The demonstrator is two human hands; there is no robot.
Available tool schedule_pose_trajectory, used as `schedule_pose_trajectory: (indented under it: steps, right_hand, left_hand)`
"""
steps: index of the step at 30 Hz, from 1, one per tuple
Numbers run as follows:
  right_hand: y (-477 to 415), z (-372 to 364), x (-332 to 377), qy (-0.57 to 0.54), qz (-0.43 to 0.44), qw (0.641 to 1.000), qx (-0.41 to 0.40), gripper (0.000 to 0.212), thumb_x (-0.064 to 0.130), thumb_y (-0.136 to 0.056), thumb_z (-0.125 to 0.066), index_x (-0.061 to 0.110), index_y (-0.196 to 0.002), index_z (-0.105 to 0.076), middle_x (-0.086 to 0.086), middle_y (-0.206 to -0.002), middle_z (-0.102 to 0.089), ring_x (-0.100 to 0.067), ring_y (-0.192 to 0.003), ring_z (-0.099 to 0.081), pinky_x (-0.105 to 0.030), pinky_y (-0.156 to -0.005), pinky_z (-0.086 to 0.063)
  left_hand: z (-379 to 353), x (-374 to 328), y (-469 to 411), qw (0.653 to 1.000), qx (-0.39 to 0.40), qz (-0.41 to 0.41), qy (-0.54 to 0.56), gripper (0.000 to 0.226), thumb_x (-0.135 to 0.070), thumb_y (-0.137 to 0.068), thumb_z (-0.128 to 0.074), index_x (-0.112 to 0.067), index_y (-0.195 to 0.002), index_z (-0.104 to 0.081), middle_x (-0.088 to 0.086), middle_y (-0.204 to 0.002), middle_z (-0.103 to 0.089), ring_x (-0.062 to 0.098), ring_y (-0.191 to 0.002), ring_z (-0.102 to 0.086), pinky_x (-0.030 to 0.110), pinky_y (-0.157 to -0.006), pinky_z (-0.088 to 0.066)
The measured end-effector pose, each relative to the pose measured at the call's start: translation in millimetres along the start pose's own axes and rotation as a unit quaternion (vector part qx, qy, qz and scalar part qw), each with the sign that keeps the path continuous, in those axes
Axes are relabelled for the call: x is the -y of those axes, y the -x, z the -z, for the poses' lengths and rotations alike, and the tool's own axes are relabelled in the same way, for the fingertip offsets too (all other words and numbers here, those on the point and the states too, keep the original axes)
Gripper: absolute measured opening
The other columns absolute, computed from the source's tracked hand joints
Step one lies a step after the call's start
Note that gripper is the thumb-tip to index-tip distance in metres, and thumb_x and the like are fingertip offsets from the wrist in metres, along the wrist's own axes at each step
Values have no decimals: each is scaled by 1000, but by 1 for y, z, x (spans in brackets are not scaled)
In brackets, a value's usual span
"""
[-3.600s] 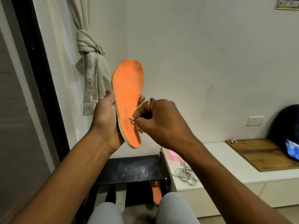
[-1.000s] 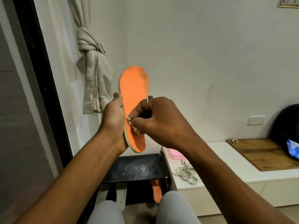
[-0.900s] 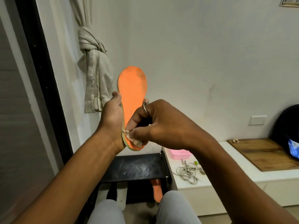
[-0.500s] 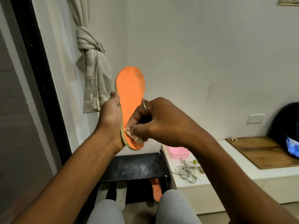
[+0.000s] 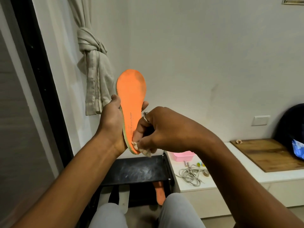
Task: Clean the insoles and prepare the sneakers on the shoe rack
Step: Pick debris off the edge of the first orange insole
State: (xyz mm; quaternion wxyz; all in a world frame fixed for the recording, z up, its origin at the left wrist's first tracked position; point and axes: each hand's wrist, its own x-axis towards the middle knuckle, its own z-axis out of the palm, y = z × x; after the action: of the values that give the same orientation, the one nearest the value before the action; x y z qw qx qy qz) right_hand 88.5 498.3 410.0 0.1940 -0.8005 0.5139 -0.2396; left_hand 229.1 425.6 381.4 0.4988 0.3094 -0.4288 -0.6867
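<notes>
- right hand (image 5: 164, 129) has a chunky silver ring (image 5: 145, 116) on one finger
- forearms (image 5: 74, 175) are bare, as far as you can see
- light grey trousers (image 5: 107, 216) over both knees

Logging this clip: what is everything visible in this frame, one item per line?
insole: one, orange, held upright, centre
wipe: one, pale, pinched against the insole's lower end
second insole: one, orange, under the rack shelf
rack shelf: one, black, low centre
curtain: one, beige, knotted, at left
bench: one, white, at right
box: one, pink, on bench
cable: one, grey, coiled on bench
board: one, wooden, on bench
bag: one, dark, far right
left hand: grips the insole
right hand: ringed, pinches the wipe
</notes>
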Motion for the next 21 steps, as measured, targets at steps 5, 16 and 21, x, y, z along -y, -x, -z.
schedule_pose_trajectory:
  steps: [5,16,21]
  right_hand:
    - [-2,2,-4,-34,7,998,-44,2,4,-88,-74,5,-89,-76,-3,-77,-76,-13,-68,-74,-32,-73,-64]
    - [-24,4,-39,-159,4,978,-135,4,4,-89,-74,6,-90,-77,-5,-79,-77,-19,-72,-74,-29,-67,-60]
    - [-52,-18,-74,-164,-39,971,-171,11,3,-89,-70,9,-97,-74,-7,-80,-76,-11,-66,-71,-24,-60,-55]
  left_hand:
    - [-1,-2,-8,999,13,-15,47,73,-63,-104,-19,-11,-139,-56,17,-123,-71,37,-115,-68,51,-94,-56]
    - [-4,19,-18,999,-30,3,-31,60,-52,-108,-23,-10,-112,-67,13,-92,-78,26,-74,-77,34,-61,-59]
    - [8,40,-40,995,-59,22,-76,31,-24,-102,-42,-6,-97,-67,13,-79,-68,22,-59,-67,33,-64,-50]
